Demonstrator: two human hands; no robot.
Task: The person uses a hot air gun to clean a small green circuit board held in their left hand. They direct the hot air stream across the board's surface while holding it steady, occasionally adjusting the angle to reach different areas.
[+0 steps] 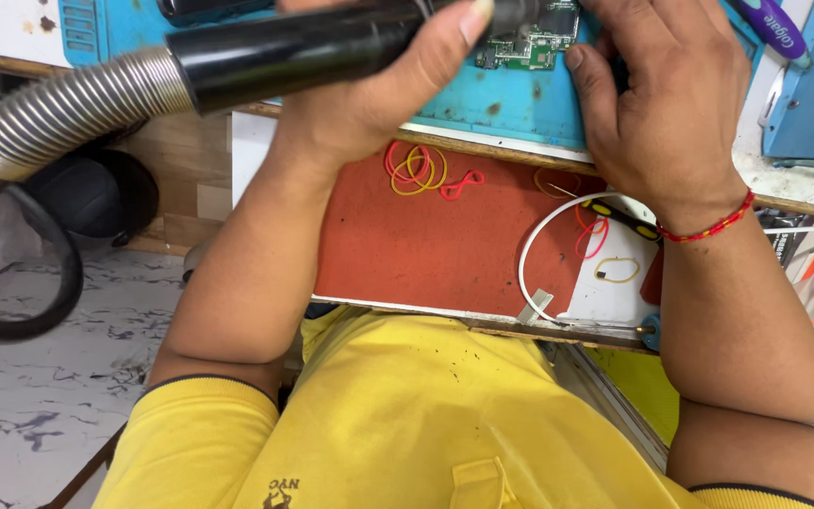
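Green circuit board (pixel 529 42) mostly hidden (both hands (pixel 379 90) covering); black nozzle (pixel 284 52) gripped.

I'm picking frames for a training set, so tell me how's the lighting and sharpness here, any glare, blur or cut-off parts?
Head view: even, soft light with faint shadows; a bright glare streak runs along the black nozzle in the left hand; the circuit board is small and partly hidden by the right hand, its detail hard to read; the top edge crops both hands; the rubber bands look sharp.

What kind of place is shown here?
Probably an electronics repair bench: a green circuit board lies on a blue work mat, and the left hand holds a black nozzle on a ribbed hose.
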